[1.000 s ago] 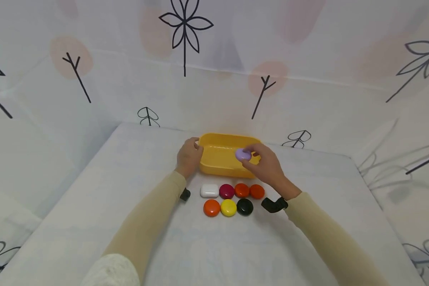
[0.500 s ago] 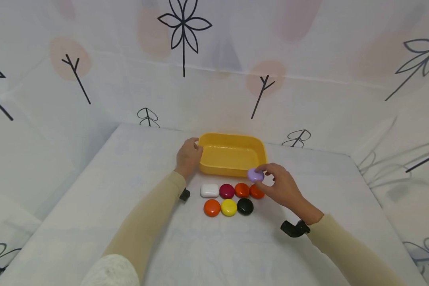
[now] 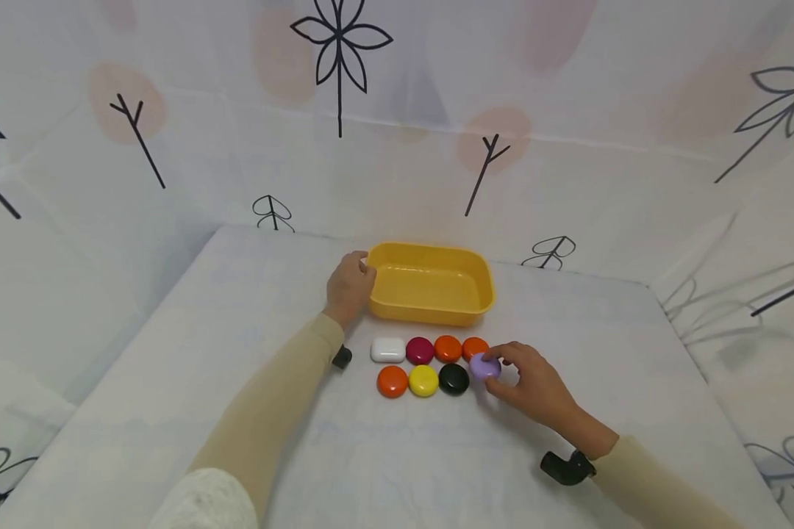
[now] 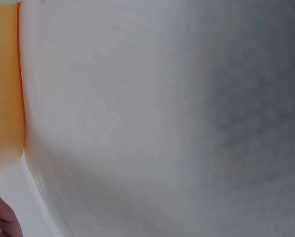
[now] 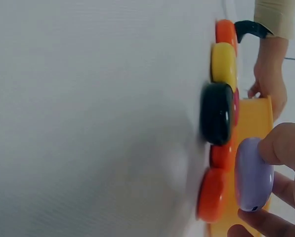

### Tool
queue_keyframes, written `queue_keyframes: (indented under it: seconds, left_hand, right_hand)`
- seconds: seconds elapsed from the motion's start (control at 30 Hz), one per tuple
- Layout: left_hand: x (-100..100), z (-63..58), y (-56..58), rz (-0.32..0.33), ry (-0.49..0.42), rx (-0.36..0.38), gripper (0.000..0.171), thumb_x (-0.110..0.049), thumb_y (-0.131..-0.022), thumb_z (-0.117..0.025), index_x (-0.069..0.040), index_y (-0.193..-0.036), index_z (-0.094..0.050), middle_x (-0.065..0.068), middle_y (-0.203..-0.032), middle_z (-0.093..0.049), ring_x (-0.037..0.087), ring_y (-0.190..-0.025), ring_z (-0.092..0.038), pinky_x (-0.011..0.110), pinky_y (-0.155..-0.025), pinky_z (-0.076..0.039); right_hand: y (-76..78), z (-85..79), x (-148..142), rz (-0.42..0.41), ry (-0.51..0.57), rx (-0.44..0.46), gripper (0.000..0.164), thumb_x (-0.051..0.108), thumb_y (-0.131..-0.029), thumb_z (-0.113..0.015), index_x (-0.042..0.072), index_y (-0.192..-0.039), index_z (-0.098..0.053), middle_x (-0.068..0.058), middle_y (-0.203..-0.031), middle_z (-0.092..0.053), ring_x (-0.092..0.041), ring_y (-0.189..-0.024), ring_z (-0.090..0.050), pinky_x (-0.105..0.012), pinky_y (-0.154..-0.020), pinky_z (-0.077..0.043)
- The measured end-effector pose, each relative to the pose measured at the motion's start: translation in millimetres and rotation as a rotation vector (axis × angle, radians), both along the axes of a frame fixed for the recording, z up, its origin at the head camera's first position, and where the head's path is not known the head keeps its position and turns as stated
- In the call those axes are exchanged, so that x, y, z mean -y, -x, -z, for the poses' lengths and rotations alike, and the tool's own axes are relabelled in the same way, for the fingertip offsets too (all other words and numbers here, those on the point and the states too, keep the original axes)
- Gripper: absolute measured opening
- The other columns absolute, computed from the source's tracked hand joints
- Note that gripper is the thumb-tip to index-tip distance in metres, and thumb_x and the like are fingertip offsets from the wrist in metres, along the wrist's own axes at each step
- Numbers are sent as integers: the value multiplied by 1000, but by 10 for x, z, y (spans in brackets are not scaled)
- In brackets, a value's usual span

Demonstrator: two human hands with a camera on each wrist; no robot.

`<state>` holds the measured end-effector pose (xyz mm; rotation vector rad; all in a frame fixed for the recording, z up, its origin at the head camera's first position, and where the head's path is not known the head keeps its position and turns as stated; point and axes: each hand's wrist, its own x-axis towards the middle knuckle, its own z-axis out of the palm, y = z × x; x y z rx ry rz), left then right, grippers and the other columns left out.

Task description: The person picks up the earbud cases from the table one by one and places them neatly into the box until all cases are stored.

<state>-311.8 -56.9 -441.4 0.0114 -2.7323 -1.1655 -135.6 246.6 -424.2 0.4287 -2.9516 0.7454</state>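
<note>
My right hand (image 3: 536,386) pinches a small lavender disc (image 3: 484,366), rounded and glossy, between thumb and fingers. A tiny dark notch shows on the disc's edge in the right wrist view. It is held at the right end of two rows of similar pieces, beside the black disc (image 3: 453,379) and overlapping an orange disc (image 3: 474,345) in the head view. My left hand (image 3: 349,288) grips the left end of a yellow rectangular tray (image 3: 430,314), thumb at the rim. The tray's inside holds nothing. In the left wrist view, only part of the tray (image 4: 5,89) and some fingers show.
Behind, a white rounded block (image 3: 388,350), a crimson disc (image 3: 420,350) and another orange disc (image 3: 448,349) complete the back row. An orange disc (image 3: 392,382) and a yellow disc (image 3: 423,380) lie in front. White cloth (image 3: 397,463) covers the table; a patterned curtain (image 3: 397,176) hangs behind.
My right hand has carried the lavender disc out from over the tray, toward me and slightly right, to the right end of the rows. The left hand has stayed at the tray.
</note>
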Motion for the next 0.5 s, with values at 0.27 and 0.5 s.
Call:
queue_keyframes:
  seconds: [0.27, 0.5]
  left_hand:
    - [8, -36, -5, 7, 0, 18, 46, -25, -91, -49, -8, -133, -53, 6, -99, -60, 22, -87, -56, 38, -81, -48]
    - [34, -84, -40, 11, 26, 35, 45, -26, -92, -48, -11, -134, -52, 7, -104, -61, 22, -91, -57, 39, -84, -49]
  right_hand:
    - [-36, 78, 15, 11, -40, 46, 30, 27, -78, -76, 22, -106, -66, 4, -105, -64, -17, -97, -56, -40, -85, -52]
    - [-26, 111, 12, 9, -49, 76, 31, 24, -78, -77, 22, -106, -66, 2, -107, -64, -19, -97, -57, -41, -83, -54]
